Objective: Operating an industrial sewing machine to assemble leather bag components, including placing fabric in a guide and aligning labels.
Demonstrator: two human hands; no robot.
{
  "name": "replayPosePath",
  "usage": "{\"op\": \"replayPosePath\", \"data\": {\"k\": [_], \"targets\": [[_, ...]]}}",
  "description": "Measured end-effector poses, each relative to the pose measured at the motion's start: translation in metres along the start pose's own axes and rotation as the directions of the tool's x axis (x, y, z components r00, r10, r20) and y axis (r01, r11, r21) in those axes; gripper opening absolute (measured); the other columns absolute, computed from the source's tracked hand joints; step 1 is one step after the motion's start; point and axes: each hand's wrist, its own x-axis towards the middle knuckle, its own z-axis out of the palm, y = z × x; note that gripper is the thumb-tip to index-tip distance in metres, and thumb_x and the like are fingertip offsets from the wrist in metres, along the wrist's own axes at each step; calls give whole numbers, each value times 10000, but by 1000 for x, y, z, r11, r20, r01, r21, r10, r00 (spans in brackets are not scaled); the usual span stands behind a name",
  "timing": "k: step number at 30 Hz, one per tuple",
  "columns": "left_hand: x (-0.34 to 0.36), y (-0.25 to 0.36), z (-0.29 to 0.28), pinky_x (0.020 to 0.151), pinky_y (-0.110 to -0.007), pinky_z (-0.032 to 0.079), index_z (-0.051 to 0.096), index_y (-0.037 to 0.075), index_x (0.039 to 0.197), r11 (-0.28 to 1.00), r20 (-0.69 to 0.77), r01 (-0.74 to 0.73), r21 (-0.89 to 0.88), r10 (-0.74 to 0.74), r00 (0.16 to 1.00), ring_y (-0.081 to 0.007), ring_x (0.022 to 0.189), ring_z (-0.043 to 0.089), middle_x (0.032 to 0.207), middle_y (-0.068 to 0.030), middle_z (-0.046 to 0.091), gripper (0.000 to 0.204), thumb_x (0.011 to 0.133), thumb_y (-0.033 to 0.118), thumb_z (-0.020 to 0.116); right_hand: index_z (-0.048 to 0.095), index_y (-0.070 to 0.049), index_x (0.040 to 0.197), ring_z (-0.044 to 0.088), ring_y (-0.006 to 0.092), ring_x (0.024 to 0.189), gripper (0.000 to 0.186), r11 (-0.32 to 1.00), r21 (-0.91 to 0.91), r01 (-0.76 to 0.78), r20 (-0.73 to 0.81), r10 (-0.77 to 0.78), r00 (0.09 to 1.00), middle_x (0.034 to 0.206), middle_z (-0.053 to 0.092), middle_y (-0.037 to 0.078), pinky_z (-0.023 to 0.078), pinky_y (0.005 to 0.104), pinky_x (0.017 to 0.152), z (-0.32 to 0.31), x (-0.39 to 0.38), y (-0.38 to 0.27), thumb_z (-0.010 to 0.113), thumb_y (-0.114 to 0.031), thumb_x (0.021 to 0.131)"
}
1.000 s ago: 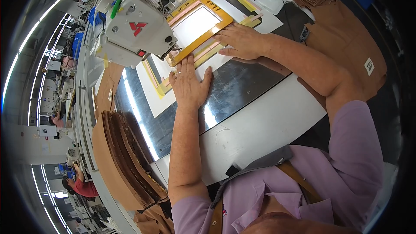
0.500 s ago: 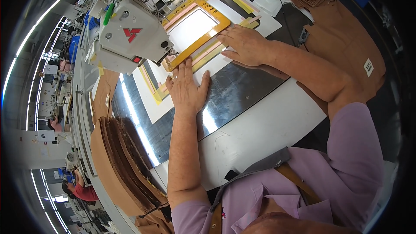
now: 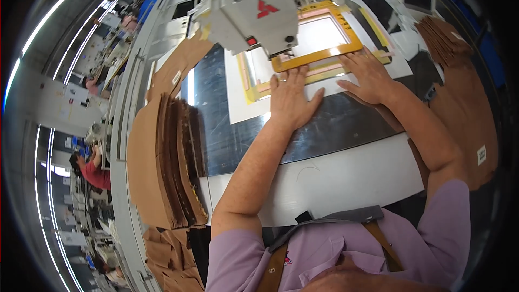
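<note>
Under the white sewing machine head (image 3: 251, 13) lies a yellow rectangular clamp frame (image 3: 319, 57) with a bright white panel inside it. Beneath the frame a white template sheet (image 3: 242, 112), edged with yellow and pink strips, rests on the shiny metal plate (image 3: 335, 121). My left hand (image 3: 294, 97) lies flat on the sheet, its fingertips at the frame's near edge and the thumb spread out. My right hand (image 3: 369, 78) is spread over the strips by the frame's right corner. Neither hand grips anything; both have their fingers stretched out.
A tall stack of brown pieces (image 3: 154, 162) stands at the left, with more brown pieces (image 3: 167, 254) below it. Brown material (image 3: 465, 113) hangs at the right under a folded pile (image 3: 446, 40). Another person in a red top (image 3: 96, 173) sits far left.
The whole view has shifted, so the machine and hands appear further right. Both hands stay flat beside the yellow frame, with no clear change in their hold.
</note>
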Motion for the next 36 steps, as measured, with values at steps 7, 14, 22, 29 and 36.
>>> {"op": "replayPosePath", "data": {"k": [7, 14, 22, 29, 36], "targets": [[3, -10, 1, 1204, -540, 230, 420, -49, 1502, 1000, 51, -30, -3, 30, 998, -365, 1410, 431, 1468, -252, 508, 844, 963, 598, 475, 478, 54, 1467, 423, 382, 1420, 793, 999, -30, 34, 72, -31, 997, 1435, 520, 263, 190, 557, 1245, 5, 11, -4, 509, -578, 989], [5, -11, 0, 1191, -557, 233, 443, -52, 1480, 999, 73, -18, -30, 20, 997, -352, 1383, 464, 1426, -247, 535, 861, 948, 625, 473, 514, 62, 1439, 445, 382, 1394, 816, 999, -35, -12, 61, 14, 998, 1408, 541, 257, 198, 532, 1239, 5, 15, -4, 487, -617, 988], [5, 0, -4, 1193, -594, 207, 452, -31, 1487, 998, 70, 59, 25, -61, 996, -330, 1377, 488, 1417, -226, 558, 883, 931, 655, 470, 507, 47, 1452, 452, 355, 1391, 816, 993, -81, -86, 47, 90, 995, 1421, 547, 221, 204, 541, 1237, 10, 8, 2, 451, -631, 1000], [-23, -23, -21, 1235, -605, 122, 506, -11, 1468, 936, -39, 226, 269, -224, 974, -315, 1483, 396, 1511, -189, 519, 799, 968, 609, 442, 471, 40, 1479, 386, 321, 1465, 835, 960, -110, -257, 138, 271, 953, 1482, 513, 211, 194, 558, 1243, -5, 13, -16, 438, -643, 1001], [-94, -120, -145, 1143, -512, 345, 655, 73, 1334, 791, -252, 416, 449, -335, 908, -270, 1324, 571, 1390, -165, 631, 606, 967, 547, 568, 421, 60, 1513, 252, 362, 1547, 825, 830, -214, -516, -72, 513, 855, 1627, 336, 248, 172, 574, 1248, 17, 6, 13, 438, -600, 1019]]}}
